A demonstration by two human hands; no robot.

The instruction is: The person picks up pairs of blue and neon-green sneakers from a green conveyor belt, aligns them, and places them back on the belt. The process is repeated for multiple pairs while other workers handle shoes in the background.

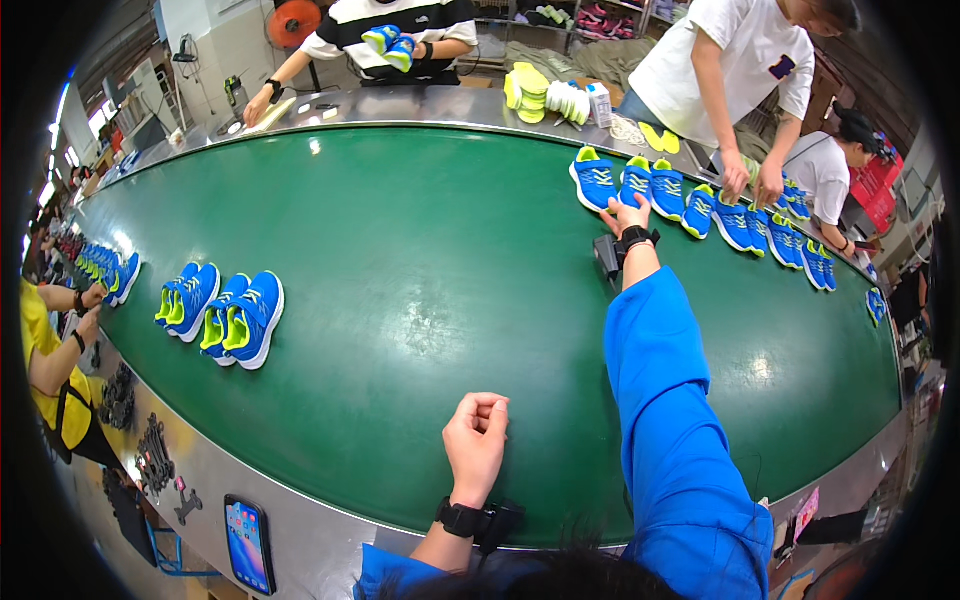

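My right arm, in a blue sleeve, stretches to the far right side of the green belt. There my right hand (627, 218) has its fingers around the toe of a blue sneaker (634, 180) with a lime lining. That sneaker stands in a row, between one blue sneaker (594, 178) on its left and another blue sneaker (667, 188) on its right. My left hand (475, 447) hovers over the near middle of the green belt (400, 250), fingers curled in with nothing seen in them. Both wrists carry black straps with small devices.
Two pairs of sneakers (240, 318) sit on the belt's left. A phone (249, 544) lies on the near metal edge. Across the belt, one person (395, 40) holds sneakers and another person (730, 80) handles the row. Lime insoles (527, 92) are stacked on the far ledge.
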